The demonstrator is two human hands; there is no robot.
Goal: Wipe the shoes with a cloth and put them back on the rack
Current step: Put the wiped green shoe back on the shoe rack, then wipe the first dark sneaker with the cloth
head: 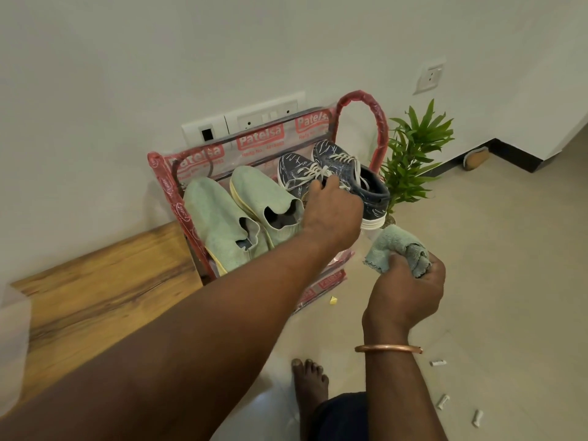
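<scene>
The left hand (331, 211) reaches across to the top tier of the rack (378, 122) and closes over the laces and tongue of the nearer blue sneaker (294, 173), fingers curled into the lace area in what looks like a pinch grip. Its partner, the second blue sneaker (356, 179), sits just beside it toward two o'clock, touching or nearly so. Both blue shoes lie with their long axes running from heel at about four o'clock to toe at about ten o'clock, tilted on the tier. The pair of pale green slip-ons (241, 214) rests to the nine o'clock side of the hand, toes toward the wall.

The right hand (407, 288) hangs lower, at about five o'clock from the sneakers, clenched around a bunched green cloth (394, 246) (part of it spills out above the fingers). The left hand is plainly the nearer one to the shoe. Whether the sneaker is being lifted out for wiping or set back is not clear; either way the cloth is near it, below its heel.
</scene>
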